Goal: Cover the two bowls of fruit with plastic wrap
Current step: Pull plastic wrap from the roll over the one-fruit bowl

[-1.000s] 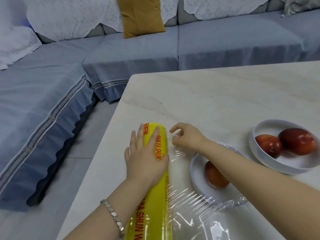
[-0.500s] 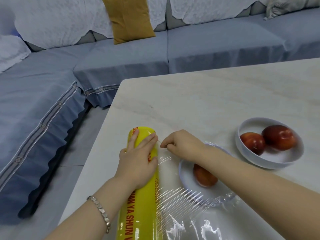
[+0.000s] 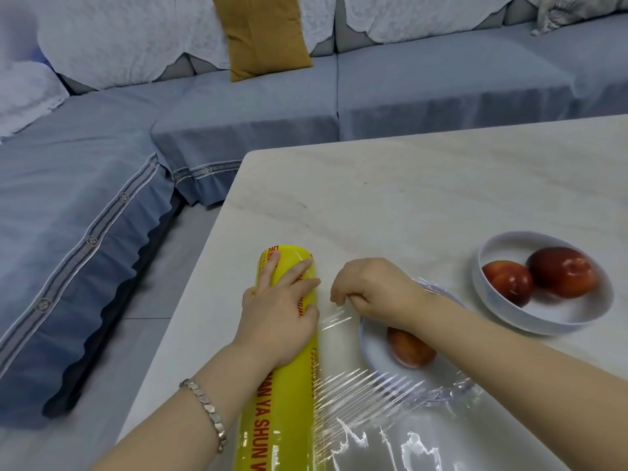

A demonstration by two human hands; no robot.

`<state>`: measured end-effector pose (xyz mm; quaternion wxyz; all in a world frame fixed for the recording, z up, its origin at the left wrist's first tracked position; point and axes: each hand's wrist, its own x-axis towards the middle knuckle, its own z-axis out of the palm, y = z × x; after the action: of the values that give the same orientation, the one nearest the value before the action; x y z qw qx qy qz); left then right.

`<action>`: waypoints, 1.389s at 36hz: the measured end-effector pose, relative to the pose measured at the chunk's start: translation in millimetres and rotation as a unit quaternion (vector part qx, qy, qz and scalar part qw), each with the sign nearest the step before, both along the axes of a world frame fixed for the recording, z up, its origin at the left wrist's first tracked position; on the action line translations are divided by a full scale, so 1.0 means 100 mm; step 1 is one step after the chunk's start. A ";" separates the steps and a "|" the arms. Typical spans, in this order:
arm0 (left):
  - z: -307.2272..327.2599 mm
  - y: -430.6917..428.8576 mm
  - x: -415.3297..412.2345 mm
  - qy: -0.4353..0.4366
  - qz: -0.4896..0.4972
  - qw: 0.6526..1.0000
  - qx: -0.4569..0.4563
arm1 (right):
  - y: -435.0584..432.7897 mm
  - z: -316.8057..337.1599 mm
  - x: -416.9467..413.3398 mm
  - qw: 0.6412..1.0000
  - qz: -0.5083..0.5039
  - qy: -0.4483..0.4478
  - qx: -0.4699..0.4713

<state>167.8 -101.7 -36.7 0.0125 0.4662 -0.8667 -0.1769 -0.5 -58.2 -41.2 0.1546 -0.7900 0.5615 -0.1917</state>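
Blue-grey corner sofa (image 3: 238, 124) behind the pale worktop (image 3: 407, 185), mustard cushion (image 3: 265, 32) propped up, lacy white throws (image 3: 119, 35) over the backrest.

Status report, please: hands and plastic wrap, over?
Left hand flat, pressing yellow roll. Right hand pinching film stretched over near bowl. Far bowl uncovered. Nothing in the way.

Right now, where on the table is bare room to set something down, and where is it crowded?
Free: the table beyond the yellow roll and far bowl, up to the sofa. Crowded: near side, where left hand, right hand, film and near bowl bunch.
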 end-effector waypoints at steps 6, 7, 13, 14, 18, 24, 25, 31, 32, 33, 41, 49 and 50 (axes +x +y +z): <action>-0.02 0.00 0.00 0.028 0.004 1.000 0.002 | 0.14 0.04 -0.03 0.985 -0.114 -0.095 0.087; -0.02 0.00 0.01 0.039 0.006 0.999 0.004 | 0.15 0.05 -0.02 0.977 -0.133 -0.122 0.110; -0.05 -0.04 0.10 0.093 0.015 0.995 0.017 | 0.09 0.11 0.14 0.972 -0.112 -0.046 0.200; -0.05 -0.04 0.11 0.099 0.016 0.995 0.020 | 0.07 0.11 0.18 0.974 -0.113 -0.026 0.197; -0.07 -0.05 0.13 0.115 0.017 0.993 0.024 | 0.02 0.08 0.29 0.977 -0.127 -0.029 0.171; -0.07 -0.06 0.13 0.132 0.024 0.990 0.032 | 0.02 -0.03 0.36 0.974 -0.161 -0.040 0.155; -0.06 -0.06 0.13 0.131 0.022 0.991 0.032 | 0.01 -0.05 0.38 0.973 -0.169 -0.043 0.149; -0.05 -0.05 0.11 0.122 0.016 0.992 0.029 | -0.02 -0.19 0.47 0.974 -0.204 -0.032 0.099; -0.05 -0.05 0.10 0.118 0.015 0.992 0.029 | -0.02 -0.19 0.48 0.974 -0.206 -0.032 0.094; -0.04 -0.05 0.10 0.112 0.015 0.993 0.029 | -0.02 -0.18 0.48 0.973 -0.208 -0.028 0.092; -0.06 -0.03 0.04 0.093 0.014 0.995 0.017 | 0.01 -0.06 0.48 0.973 -0.201 -0.016 0.109; -0.05 -0.06 0.14 0.132 0.015 0.991 0.033 | -0.04 -0.10 0.38 0.967 -0.167 -0.119 0.153; -0.05 -0.06 0.16 0.137 0.019 0.990 0.036 | -0.04 -0.07 0.36 0.964 -0.166 -0.129 0.163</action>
<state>183.7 -107.7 -42.0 0.1175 0.4541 -0.8410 -0.2696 35.8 -62.6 -48.0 0.3185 -0.6180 0.6840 -0.2207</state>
